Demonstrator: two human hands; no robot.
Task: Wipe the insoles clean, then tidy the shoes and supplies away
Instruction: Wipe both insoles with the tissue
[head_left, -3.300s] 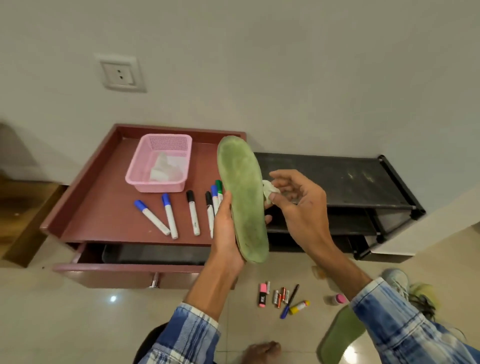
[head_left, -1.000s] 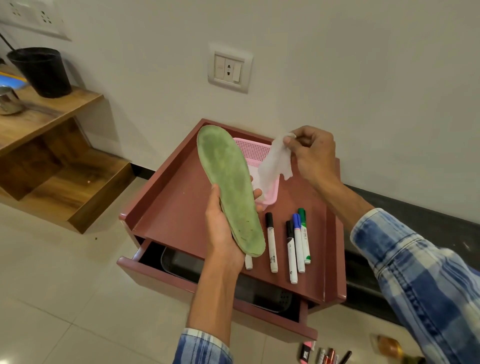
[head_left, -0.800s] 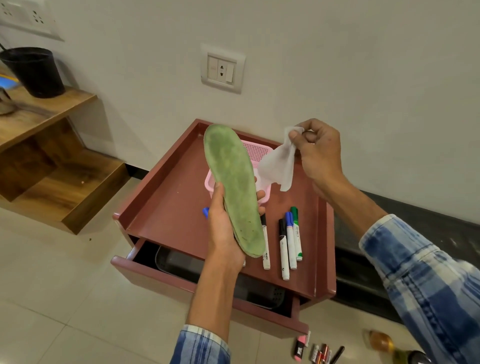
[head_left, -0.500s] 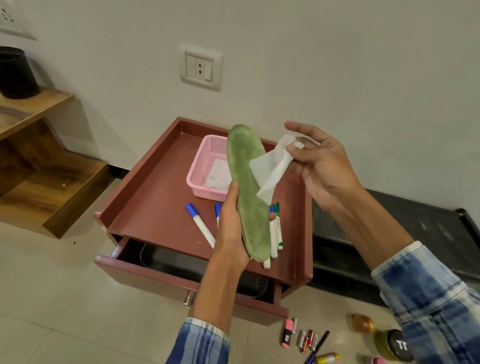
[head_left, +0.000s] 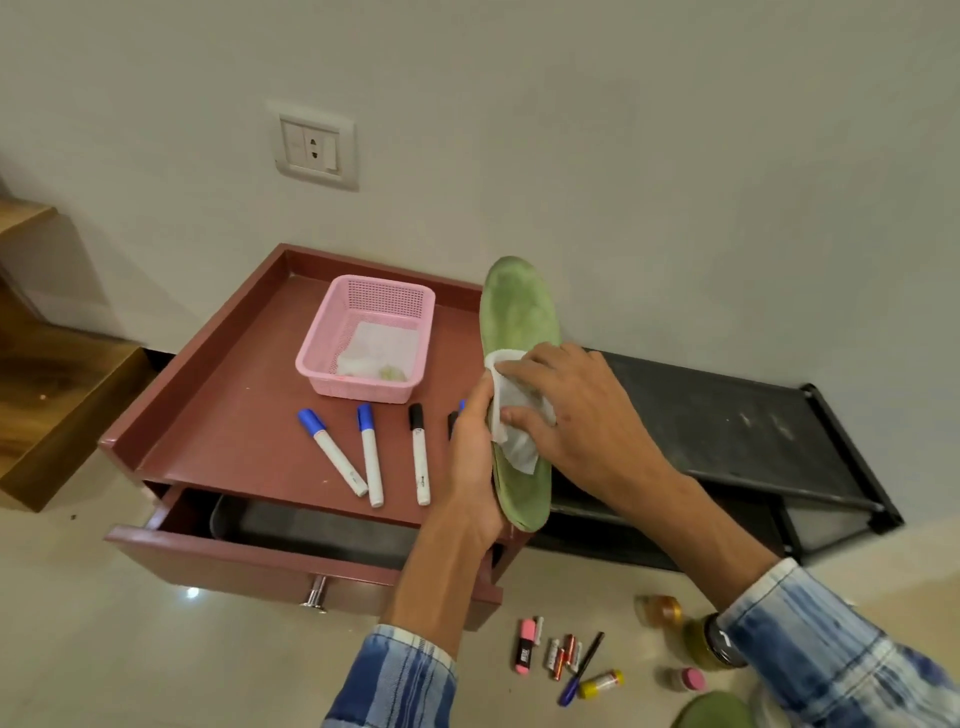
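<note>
I see the left hand (head_left: 470, 467) gripping the green insole (head_left: 517, 312) round its lower half, holding it toe-up above the right edge of the maroon drawer cabinet (head_left: 234, 415). The right hand (head_left: 576, 410) lies with fingers spread fairly flat, pressing a white wipe (head_left: 514, 447) against the insole's middle. On the cabinet top a pink basket (head_left: 322, 358) holds used wipes (head_left: 382, 348), with whiteboard markers (head_left: 369, 452) lying just in front of it. The cabinet's drawer (head_left: 249, 561) stands open. A black shoe rack (head_left: 727, 415) is beside the cabinet, and a second green insole (head_left: 711, 712) shows on the floor at the bottom edge.
</note>
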